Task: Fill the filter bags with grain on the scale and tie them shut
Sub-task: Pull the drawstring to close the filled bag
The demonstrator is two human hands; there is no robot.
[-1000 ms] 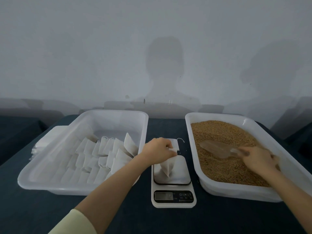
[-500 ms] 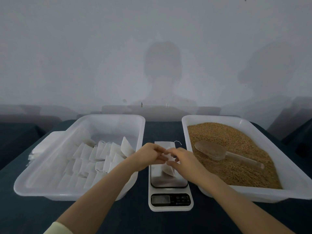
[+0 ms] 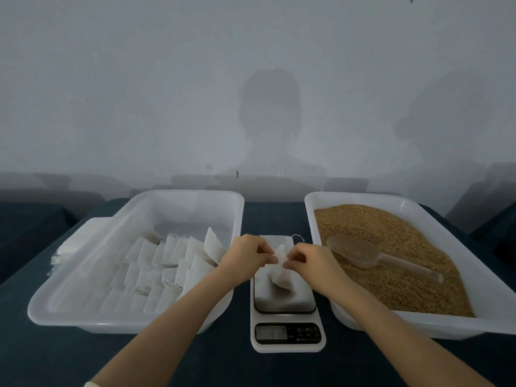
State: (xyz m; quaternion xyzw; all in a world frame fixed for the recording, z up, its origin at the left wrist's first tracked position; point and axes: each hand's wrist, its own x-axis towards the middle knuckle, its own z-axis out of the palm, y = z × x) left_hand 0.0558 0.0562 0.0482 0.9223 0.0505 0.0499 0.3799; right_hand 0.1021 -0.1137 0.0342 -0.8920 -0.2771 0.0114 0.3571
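The filter bag [image 3: 280, 275] sits on the plate of the scale [image 3: 287, 335] at the centre of the tabletop [image 3: 273, 216], where its weight can be read. The left hand [image 3: 247, 254] and right hand [image 3: 307, 256] each pinch its gathered mouth, both grips closed on the bag, probably to draw the string tight. Its long axis leans, with the mouth raised toward 12 o'clock and the heavy bottom toward 5 o'clock. The scoop [image 3: 354, 251] lies in the grain [image 3: 391, 247] at 3 o'clock, leaving both hands free.
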